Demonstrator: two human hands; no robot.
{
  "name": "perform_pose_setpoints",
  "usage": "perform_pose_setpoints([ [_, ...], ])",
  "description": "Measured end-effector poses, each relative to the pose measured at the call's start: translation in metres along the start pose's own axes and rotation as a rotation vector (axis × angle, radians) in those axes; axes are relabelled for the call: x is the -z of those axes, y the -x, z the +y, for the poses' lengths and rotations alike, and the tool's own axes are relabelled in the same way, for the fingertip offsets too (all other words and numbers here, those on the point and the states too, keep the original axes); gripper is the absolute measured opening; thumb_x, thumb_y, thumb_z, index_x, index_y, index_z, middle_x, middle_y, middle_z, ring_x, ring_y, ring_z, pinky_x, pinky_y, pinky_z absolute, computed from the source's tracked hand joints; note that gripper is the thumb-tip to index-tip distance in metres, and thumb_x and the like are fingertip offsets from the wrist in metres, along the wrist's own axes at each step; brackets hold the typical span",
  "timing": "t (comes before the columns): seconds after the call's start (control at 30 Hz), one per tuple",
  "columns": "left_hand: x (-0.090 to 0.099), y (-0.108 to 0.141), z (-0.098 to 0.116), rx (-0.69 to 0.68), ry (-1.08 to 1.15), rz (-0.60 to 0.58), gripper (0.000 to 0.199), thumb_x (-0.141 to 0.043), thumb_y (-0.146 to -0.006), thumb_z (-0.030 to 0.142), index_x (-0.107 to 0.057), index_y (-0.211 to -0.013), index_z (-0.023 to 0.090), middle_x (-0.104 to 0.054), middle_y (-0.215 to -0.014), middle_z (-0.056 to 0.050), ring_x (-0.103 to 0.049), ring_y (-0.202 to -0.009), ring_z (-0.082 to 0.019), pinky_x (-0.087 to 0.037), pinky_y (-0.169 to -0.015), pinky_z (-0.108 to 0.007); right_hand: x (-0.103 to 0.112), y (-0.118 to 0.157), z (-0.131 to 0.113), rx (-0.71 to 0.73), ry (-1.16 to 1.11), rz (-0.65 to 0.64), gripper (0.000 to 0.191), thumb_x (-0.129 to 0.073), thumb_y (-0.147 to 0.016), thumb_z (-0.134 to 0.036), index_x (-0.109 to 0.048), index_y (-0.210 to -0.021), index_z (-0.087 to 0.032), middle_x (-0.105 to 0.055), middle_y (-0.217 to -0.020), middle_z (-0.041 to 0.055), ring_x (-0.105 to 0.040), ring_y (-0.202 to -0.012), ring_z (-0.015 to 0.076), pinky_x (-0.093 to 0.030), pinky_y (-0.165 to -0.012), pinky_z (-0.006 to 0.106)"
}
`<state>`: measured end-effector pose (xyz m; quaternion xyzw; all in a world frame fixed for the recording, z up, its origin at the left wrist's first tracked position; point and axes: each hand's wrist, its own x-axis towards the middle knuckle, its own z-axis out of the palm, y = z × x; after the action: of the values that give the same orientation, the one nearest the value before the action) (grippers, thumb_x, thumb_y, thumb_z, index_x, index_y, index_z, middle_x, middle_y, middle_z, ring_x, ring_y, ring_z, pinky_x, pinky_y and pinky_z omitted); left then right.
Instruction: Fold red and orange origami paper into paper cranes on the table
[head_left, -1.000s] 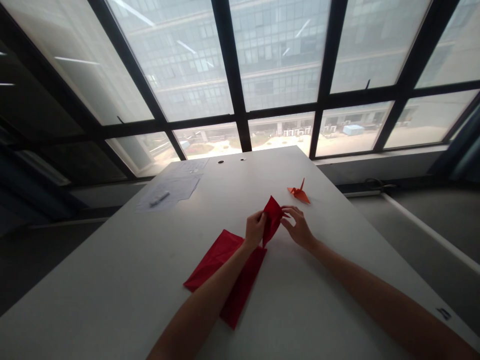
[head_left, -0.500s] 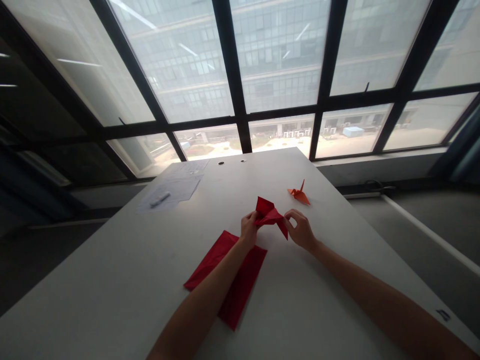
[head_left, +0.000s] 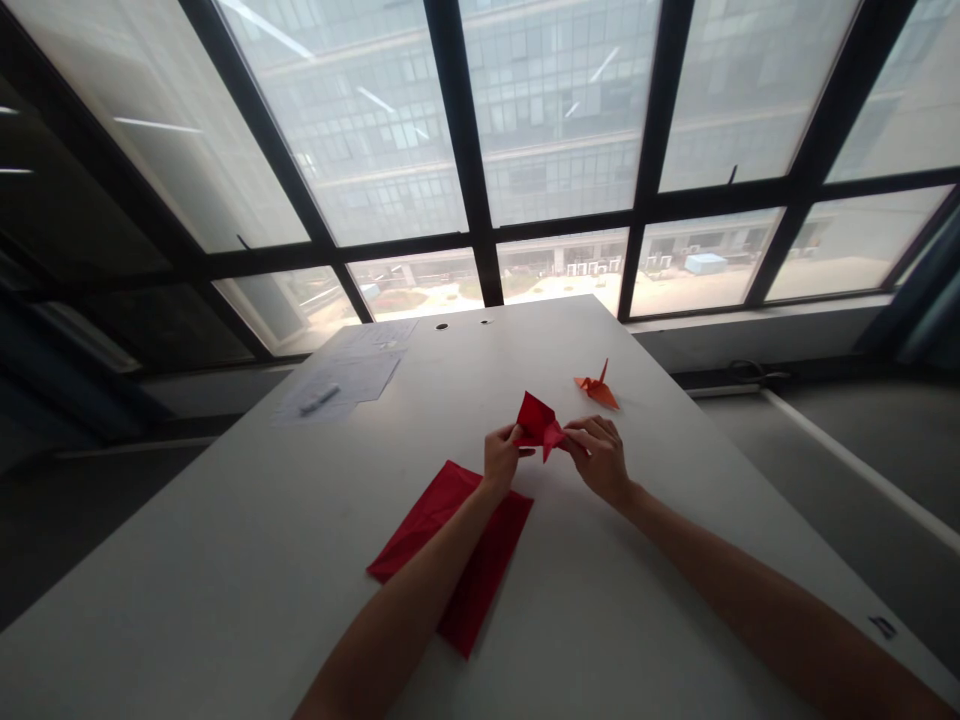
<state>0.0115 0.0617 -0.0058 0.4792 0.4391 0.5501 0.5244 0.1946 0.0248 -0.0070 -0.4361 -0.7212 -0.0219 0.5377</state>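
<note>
A partly folded piece of red origami paper [head_left: 537, 420] is held up above the table between both hands. My left hand [head_left: 501, 456] pinches its left side, and my right hand [head_left: 598, 456] grips its right end with the fingertips close together. One flap stands up at the top and a small point hangs below. Under my left forearm lies a larger red paper sheet [head_left: 487, 570], partly covered by the arm. An orange origami crane [head_left: 598, 386] rests on the table just beyond my right hand.
The white table [head_left: 300, 560] reaches toward tall windows. Printed papers [head_left: 360, 365] lie at its far left, with a pale marker-like object [head_left: 320, 399] on them. Two round holes are near the far edge. A small dark item [head_left: 883, 627] sits at the right edge.
My right hand has shifted its grip, its fingers now closed over the right end. The red origami has turned, and the long flap that pointed down to the right no longer shows there.
</note>
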Motion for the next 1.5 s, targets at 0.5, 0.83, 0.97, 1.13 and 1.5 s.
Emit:
perform_pose_setpoints([
  [0.5,0.002,-0.004,-0.002,0.048,0.133,-0.052,0.048,-0.07,-0.079,0.037,-0.057,-0.123,0.02,-0.063,-0.119,-0.012,-0.065,-0.097,-0.021,-0.054,-0.082,-0.035,-0.01,-0.001,0.016,-0.517,-0.432,0.205,0.03,-0.055,-0.09,-0.044,-0.067,-0.087,-0.017,-0.068,-0.081,0.0053,-0.062,-0.072,0.0197,-0.053,-0.066,0.033],
  [0.83,0.001,-0.002,0.005,-0.32,-0.237,-0.079,0.019,-0.076,-0.073,0.034,-0.073,-0.079,0.016,-0.06,-0.108,-0.009,-0.06,-0.09,-0.019,-0.052,-0.076,-0.03,-0.009,-0.001,0.012,-0.523,-0.444,0.066,0.036,-0.059,-0.086,-0.049,-0.072,-0.079,-0.016,-0.068,-0.079,0.0066,-0.062,-0.075,0.0204,-0.051,-0.067,0.031],
  [0.97,0.003,-0.001,0.008,-0.289,-0.135,-0.147,0.021,-0.077,-0.072,0.035,-0.074,-0.081,0.016,-0.063,-0.104,-0.008,-0.062,-0.085,-0.017,-0.052,-0.075,-0.029,-0.011,-0.003,0.023,-0.745,-0.544,0.137,0.044,-0.063,-0.078,-0.057,-0.072,-0.075,-0.014,-0.07,-0.073,0.0069,-0.063,-0.069,0.0211,-0.051,-0.063,0.032],
  [1.13,0.003,0.001,0.011,-0.449,-0.202,-0.195,0.016,-0.08,-0.071,0.03,-0.075,-0.081,0.019,-0.065,-0.102,-0.008,-0.06,-0.096,-0.021,-0.049,-0.087,-0.036,-0.007,-0.009,0.028,-0.952,-0.77,0.103,0.041,-0.072,-0.07,-0.055,-0.069,-0.073,-0.014,-0.069,-0.072,0.0068,-0.064,-0.066,0.0189,-0.053,-0.06,0.031],
  [1.5,0.0,0.009,0.018,-0.653,-0.355,-0.316,0.013,-0.074,-0.08,0.03,-0.073,-0.088,0.02,-0.066,-0.115,-0.013,-0.054,-0.116,-0.027,-0.045,-0.099,-0.045,0.004,-0.013,0.031,-0.972,-0.826,-0.142,0.031,-0.079,-0.065,-0.04,-0.071,-0.078,-0.013,-0.072,-0.07,0.0069,-0.066,-0.059,0.0188,-0.05,-0.05,0.027],
])
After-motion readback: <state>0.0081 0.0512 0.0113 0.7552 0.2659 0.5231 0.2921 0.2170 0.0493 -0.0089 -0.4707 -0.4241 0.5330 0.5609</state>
